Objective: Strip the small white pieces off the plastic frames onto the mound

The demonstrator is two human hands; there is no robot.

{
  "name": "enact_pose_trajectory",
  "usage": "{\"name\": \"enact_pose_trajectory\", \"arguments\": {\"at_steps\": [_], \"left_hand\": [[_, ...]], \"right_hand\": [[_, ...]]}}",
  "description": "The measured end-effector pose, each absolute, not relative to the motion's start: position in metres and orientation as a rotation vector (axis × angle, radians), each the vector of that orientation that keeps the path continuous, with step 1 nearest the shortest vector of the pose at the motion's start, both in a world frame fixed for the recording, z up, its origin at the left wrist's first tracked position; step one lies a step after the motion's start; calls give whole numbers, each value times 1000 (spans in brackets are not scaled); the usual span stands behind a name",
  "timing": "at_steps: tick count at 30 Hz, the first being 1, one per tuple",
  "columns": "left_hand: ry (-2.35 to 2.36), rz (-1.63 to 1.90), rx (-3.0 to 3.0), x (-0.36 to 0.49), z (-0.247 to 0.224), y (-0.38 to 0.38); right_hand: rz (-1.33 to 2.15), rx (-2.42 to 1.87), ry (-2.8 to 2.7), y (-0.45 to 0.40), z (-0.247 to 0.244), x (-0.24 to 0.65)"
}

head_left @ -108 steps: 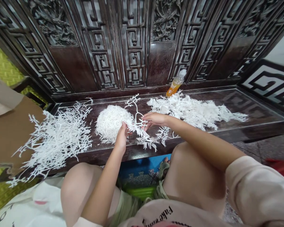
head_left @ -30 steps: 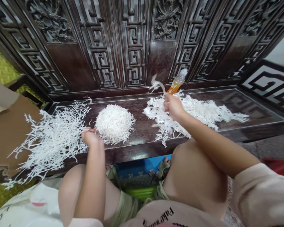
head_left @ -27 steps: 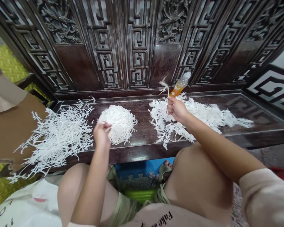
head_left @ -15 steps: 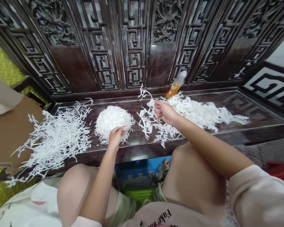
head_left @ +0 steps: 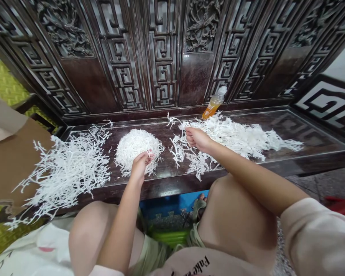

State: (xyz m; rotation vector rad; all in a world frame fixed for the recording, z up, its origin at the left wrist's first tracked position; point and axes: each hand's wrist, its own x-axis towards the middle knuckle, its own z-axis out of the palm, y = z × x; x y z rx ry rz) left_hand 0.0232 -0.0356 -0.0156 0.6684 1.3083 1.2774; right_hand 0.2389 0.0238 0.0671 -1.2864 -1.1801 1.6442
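Note:
My right hand is closed on a thin white branching plastic sprig, whose forked tip sticks out to the left above the bench. Under and behind that hand spreads a loose heap of similar white sprigs. My left hand hovers at the front of a rounded mound of small white pieces. Its thumb and fingers are pinched together; whatever lies between them blends with the white mound behind. Farther left is a tangled pile of bare-looking white branched stems, overhanging the bench's front edge.
All the piles lie on a dark polished wooden bench with a carved lattice back. A bottle of orange drink stands behind the right heap. Brown cardboard is at the left, and a white printed bag lies at lower left.
My right hand has shifted slightly left and down, and the sprig's tip has dropped with it. The left hand has barely moved, its fingers rising a little.

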Motion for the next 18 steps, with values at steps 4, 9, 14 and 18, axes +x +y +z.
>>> {"name": "enact_pose_trajectory", "arguments": {"at_steps": [4, 9, 14, 18], "left_hand": [[1343, 1317, 690, 22, -15, -34], [1483, 1314, 807, 20, -13, -35], [1923, 1287, 1099, 15, -15, -36], [1948, 1276, 1289, 22, -13, -39]], "right_hand": [[1631, -1329, -1173, 25, 63, 239], [1628, -1318, -1184, 26, 61, 240], [1686, -1274, -1176, 24, 66, 240], [1702, -1293, -1131, 24, 67, 239]]}}
